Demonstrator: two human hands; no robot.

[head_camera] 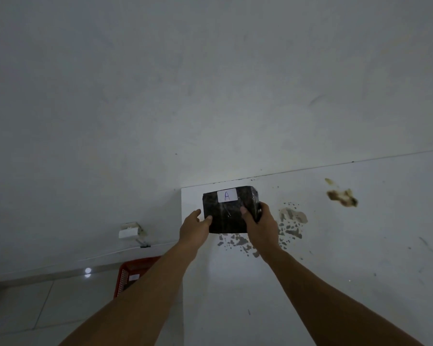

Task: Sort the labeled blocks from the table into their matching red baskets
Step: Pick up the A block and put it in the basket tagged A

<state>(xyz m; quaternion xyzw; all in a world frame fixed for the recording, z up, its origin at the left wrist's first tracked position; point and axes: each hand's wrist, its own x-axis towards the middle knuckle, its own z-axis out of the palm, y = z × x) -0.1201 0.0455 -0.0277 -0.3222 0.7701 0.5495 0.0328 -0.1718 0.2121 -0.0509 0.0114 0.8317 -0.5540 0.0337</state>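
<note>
While both arms reach out over the far left corner of the white table (335,283), the person grips a dark, plastic-wrapped block (226,213) between two hands, its white label (227,195) marked "A" facing up toward the camera. The left hand (194,227) clasps the block's left near edge, thumb lying across the top face and the other fingers curled out of sight beneath; the right hand (261,227) wraps the right side, thumb pressed on top and fingers folded round the end. Whether the block rests on the table or is lifted just clear of it cannot be told from this angle. No other blocks show on the visible tabletop, which carries only stains and chipped patches to the right of the hands. Down on the floor to the left, partly hidden behind the left forearm, stands one red basket (125,275) with a small white tag whose letter is too small to read. This block is judged not yet sorted; it must yet go into the matching basket, and how many blocks remain elsewhere is not shown.
</note>
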